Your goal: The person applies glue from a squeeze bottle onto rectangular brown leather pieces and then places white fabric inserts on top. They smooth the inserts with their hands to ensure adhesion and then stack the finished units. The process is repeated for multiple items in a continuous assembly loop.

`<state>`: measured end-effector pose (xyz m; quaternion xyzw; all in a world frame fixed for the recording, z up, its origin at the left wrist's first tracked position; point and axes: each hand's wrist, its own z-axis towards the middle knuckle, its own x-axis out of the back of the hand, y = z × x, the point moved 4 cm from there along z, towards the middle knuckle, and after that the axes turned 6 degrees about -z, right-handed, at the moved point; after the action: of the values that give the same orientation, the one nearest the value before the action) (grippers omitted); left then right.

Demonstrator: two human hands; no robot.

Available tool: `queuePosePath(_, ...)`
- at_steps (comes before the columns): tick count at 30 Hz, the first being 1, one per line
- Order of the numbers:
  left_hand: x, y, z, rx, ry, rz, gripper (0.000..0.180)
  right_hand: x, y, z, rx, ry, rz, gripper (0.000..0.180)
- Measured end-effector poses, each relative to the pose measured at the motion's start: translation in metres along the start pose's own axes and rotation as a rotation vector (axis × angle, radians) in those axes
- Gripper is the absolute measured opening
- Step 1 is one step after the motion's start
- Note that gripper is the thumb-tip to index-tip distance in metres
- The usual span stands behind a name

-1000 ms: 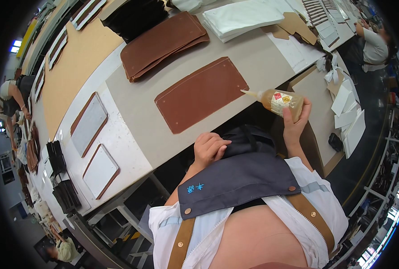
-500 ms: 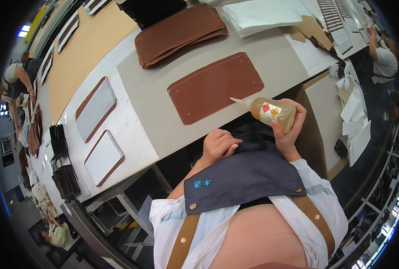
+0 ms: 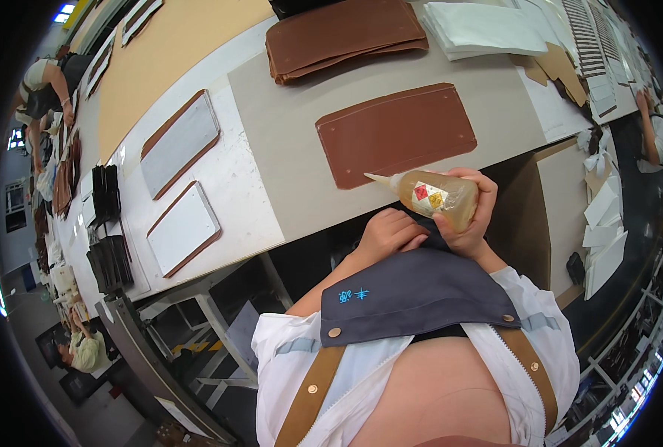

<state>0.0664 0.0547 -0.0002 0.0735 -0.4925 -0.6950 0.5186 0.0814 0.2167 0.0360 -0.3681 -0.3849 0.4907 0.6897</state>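
Note:
My right hand (image 3: 467,212) is wrapped round a clear squeeze bottle (image 3: 451,195) of amber liquid with a pale, pointed nozzle and hazard labels. The bottle lies tilted, its nozzle pointing left. The nozzle tip is at the near edge of a flat brown panel (image 3: 398,134), close to its near left corner; whether it touches cannot be told. That panel looks like leather and rests on a grey board (image 3: 290,149). Beside the bottle, by the table's front edge and my apron, my left hand (image 3: 391,232) is closed with its fingers curled, and nothing shows in it.
Stacked brown panels (image 3: 346,41) and white sheets (image 3: 484,31) lie beyond the panel. On the left are two white-faced, brown-edged pieces (image 3: 182,141) and black strips (image 3: 106,195). A cardboard box (image 3: 544,216) stands at the right. Other people work farther off.
The nozzle tip has moved left along the panel's near edge, with my right hand still round the bottle. My view has shifted, while my left hand stays curled by the apron.

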Motion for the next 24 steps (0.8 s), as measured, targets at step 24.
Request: queuePosePath(24, -0.007, -0.001, 0.011, 0.172, -0.053, -0.101, 0.005, 0.149, 0.083, 0.127, -0.562, 0.659, 1.897, 0.057)
